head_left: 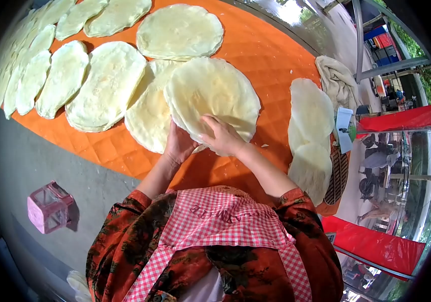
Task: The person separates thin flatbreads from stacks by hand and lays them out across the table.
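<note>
A large, thin, pale round flatbread (215, 93) is tilted up slightly at the middle of the orange cloth. My left hand (179, 143) is at its near left edge, with the fingers partly hidden beneath it and closed on the rim. Across the near part of its upper face lies my right hand (224, 137), fingers stretched out and pointing left. Another flatbread (142, 118) lies partly under the held one, to the left. Just beyond is a stack of flatbreads (180, 31).
Several overlapping flatbreads (105, 85) run leftward along the orange cloth (276, 65). More flatbreads (310, 173) lie at the right edge, near a crumpled pale cloth (337, 80) and a dark woven tray (337, 176). A pink stool (49, 207) stands on the floor, lower left.
</note>
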### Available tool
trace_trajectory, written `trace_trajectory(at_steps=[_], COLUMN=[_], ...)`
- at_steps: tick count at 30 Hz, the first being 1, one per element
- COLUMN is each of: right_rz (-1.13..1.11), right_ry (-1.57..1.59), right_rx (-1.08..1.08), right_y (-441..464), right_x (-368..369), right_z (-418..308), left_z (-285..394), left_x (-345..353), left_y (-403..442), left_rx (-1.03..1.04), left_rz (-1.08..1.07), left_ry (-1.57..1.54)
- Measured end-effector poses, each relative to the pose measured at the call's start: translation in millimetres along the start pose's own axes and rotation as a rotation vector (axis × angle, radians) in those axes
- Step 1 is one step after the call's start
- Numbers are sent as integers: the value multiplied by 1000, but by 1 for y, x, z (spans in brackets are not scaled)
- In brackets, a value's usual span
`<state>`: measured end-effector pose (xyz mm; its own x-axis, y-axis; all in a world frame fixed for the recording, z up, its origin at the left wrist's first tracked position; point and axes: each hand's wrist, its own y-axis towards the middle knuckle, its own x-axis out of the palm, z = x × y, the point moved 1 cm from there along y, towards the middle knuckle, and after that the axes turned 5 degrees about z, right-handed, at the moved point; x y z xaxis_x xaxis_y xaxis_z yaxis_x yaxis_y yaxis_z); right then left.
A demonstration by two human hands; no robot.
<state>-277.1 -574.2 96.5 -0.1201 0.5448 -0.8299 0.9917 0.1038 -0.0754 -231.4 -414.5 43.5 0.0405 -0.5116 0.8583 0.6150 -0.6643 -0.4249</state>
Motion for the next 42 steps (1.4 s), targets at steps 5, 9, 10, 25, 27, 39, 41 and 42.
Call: trace_trajectory(at_steps=[5,9,10,25,27,39,41,42], right_rz=[37,134,123,162,71,770,940,1058], right_ry=[27,382,413,152,26,882,954,1032], right_rx=[26,106,119,46,177,456,505,531], right_y=[-3,2,3,0,6,-60,-109,-128], right_x=[4,-1,-2,16,16,-275,-283,-280], right_z=[-3,16,20,-5,1,209,285,296], left_z=[-6,-4,-4,-17,-21,10,7,6], left_x=[0,0,1,-28,-27,-73,-76,-60], left_y=[-6,-10,-11,5,9,8,9,1], left_rx=[28,-12,16,221,250,210,196,177], left_rz=[-40,-85,-88,198,277,474,361,340], left_ry=[-26,-74,-53,896,1024,197,205,188])
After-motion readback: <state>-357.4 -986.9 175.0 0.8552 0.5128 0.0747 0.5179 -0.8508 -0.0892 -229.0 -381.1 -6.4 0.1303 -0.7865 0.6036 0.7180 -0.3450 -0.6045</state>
